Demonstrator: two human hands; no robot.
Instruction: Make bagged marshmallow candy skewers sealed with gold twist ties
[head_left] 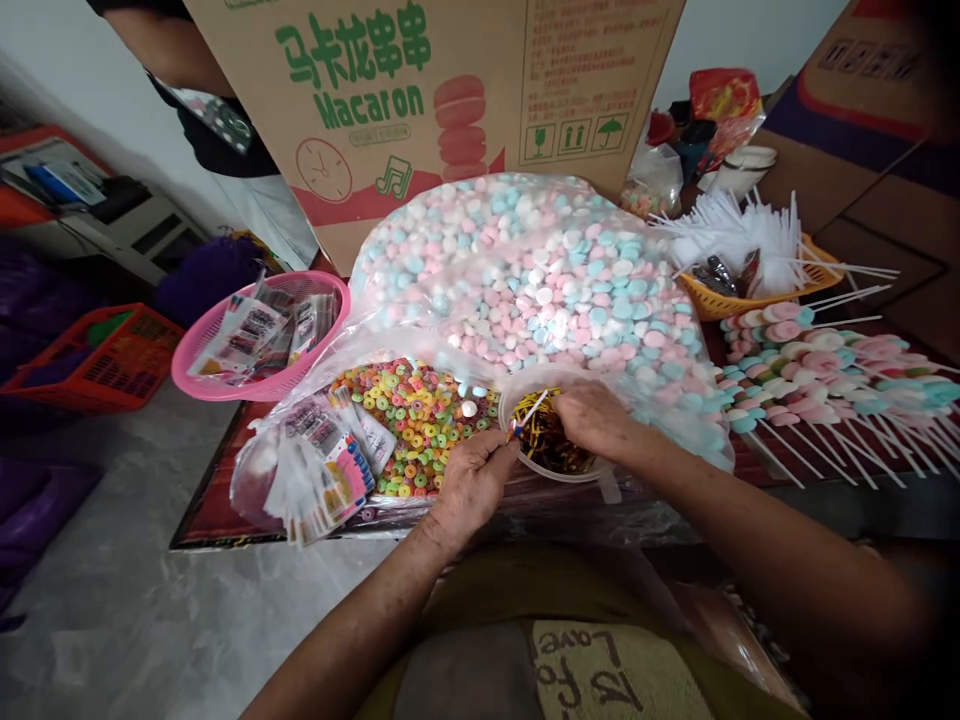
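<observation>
- White stick (535,407): held at a slant over the near-left part of a clear tub (559,474); a small blue and red piece shows by the fingers, its nature unclear.
- Left hand (471,482): closed, pinching the lower end of the stick between thumb and fingers at the tub's rim.
- Right hand (598,416): fingers bent together over the tub, beside the stick's upper end; whether they grip anything cannot be told.
- Tub contents: thin gold and brown strips (556,447), loosely heaped.
- Stage, as judged: close two-handed finger work at the stick. Fine handling here calls for a steady left pinch and room for the right fingertips.
- Left of the tub: ring-shaped candies (420,425), with printed sleeves (322,465) beside them.
- Behind: a large clear bag of pastel discs (540,290), before a carton (360,195).
- Right: skewered discs (825,380), near a yellow basket (709,303) bearing white sticks.
- Farther left: a pink basket (342,300) of packets.
</observation>
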